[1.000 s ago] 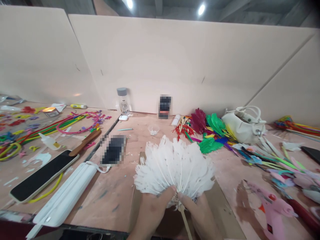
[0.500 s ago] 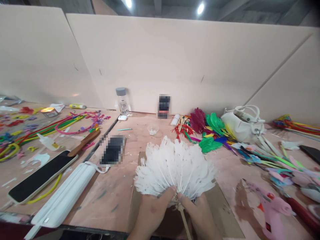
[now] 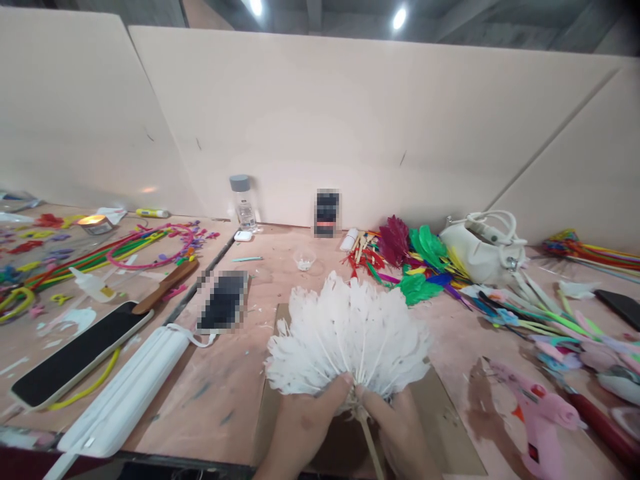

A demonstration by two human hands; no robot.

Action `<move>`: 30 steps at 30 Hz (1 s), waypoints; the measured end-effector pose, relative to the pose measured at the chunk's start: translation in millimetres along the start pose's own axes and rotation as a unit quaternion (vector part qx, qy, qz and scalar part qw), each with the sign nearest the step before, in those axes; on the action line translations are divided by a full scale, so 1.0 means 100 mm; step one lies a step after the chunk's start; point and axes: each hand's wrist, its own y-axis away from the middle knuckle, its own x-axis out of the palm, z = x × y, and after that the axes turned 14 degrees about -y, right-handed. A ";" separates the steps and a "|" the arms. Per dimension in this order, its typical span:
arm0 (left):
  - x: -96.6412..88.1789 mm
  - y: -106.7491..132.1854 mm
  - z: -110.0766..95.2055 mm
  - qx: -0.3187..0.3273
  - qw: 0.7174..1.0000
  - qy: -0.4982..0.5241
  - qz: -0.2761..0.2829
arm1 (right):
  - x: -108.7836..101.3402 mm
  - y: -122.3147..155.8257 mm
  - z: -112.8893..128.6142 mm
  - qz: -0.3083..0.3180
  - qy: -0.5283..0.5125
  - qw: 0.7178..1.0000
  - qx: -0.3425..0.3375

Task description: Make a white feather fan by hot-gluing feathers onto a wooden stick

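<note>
A fan of white feathers (image 3: 350, 333) spreads out over a brown cardboard sheet (image 3: 450, 437) at the near edge of the table. My left hand (image 3: 300, 430) pinches the base of the fan from the left, thumb on top. From the right, my right hand (image 3: 400, 433) grips the same base, where a thin wooden stick (image 3: 370, 443) runs down toward me. Both hands are closed on the fan.
A pink glue gun (image 3: 537, 417) lies at the right. Coloured feathers (image 3: 420, 263) and a white handbag (image 3: 483, 250) sit behind. At the left are a white case (image 3: 125, 393), two phones (image 3: 75, 353), pipe cleaners (image 3: 90, 257), a lit candle (image 3: 95, 223) and a bottle (image 3: 244, 203).
</note>
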 end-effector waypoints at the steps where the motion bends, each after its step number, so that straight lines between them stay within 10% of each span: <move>1: -0.01 -0.01 0.01 0.005 1.000 -0.008 -0.011 | 0.00 0.01 -0.01 0.001 -0.016 1.000 0.003; 30: 0.00 -0.14 0.14 0.001 0.994 0.069 -0.090 | 0.00 0.00 -0.02 0.118 0.082 0.990 0.009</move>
